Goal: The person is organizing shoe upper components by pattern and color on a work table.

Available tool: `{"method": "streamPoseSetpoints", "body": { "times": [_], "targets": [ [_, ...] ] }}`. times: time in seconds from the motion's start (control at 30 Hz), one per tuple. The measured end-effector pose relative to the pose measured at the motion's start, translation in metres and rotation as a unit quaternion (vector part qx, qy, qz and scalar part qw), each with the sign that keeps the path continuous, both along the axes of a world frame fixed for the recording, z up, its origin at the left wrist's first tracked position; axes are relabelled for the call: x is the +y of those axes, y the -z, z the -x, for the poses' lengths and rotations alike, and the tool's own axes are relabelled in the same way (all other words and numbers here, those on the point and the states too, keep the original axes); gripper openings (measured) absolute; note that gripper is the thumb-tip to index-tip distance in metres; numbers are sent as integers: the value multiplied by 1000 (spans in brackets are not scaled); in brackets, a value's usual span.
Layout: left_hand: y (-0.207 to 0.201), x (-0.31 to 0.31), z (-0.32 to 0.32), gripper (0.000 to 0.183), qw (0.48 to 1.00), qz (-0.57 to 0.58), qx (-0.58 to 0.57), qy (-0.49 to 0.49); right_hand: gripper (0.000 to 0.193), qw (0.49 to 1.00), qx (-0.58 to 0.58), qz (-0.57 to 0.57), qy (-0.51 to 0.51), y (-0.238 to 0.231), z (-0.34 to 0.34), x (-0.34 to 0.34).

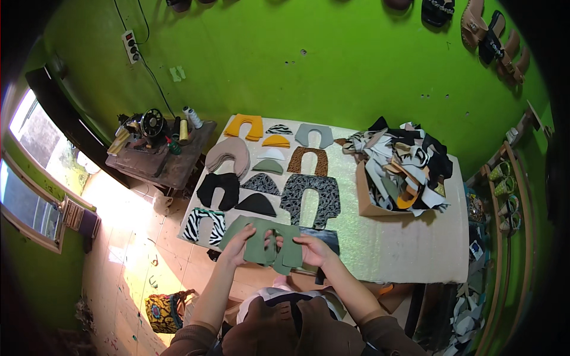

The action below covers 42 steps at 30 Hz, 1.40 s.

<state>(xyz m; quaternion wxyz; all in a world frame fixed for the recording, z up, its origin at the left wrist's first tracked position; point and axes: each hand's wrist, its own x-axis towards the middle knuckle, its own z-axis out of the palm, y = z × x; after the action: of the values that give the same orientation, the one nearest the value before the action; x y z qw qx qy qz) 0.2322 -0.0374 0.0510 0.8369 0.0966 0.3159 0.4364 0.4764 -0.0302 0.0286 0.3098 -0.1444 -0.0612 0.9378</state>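
Over the table's near edge I hold several olive-green U-shaped cut pieces, which look like synthetic leather shoe uppers. My left hand is closed on their left side. On their right side my right hand pinches them, and some of its fingers show through the gap between the pieces. Just left of my left hand lie zebra-striped pieces. A dark grey piece lies beyond my right hand, partly covered. Farther up are grey-black patterned pieces, black U-shaped pieces and a black half-moon piece.
More cut pieces, such as yellow ones, lie in rows on the pale table. A cardboard box overflowing with scraps stands at right. At left a sewing machine sits on its own stand. A patterned bag rests on the floor.
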Motion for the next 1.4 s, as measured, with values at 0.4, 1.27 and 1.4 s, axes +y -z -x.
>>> {"method": "streamPoseSetpoints", "body": {
  "times": [0.4,1.27,1.4],
  "targets": [
    [23,14,71,40,951,-95,295,14,42,975,-202,-52,72,7,80,10],
    [-16,48,89,31,695,-418,539,229,17,603,-625,-467,167,-46,96,10],
    [-21,46,101,31,685,-379,570,249,18,686,-564,-420,189,-21,84,8]
  ]
}}
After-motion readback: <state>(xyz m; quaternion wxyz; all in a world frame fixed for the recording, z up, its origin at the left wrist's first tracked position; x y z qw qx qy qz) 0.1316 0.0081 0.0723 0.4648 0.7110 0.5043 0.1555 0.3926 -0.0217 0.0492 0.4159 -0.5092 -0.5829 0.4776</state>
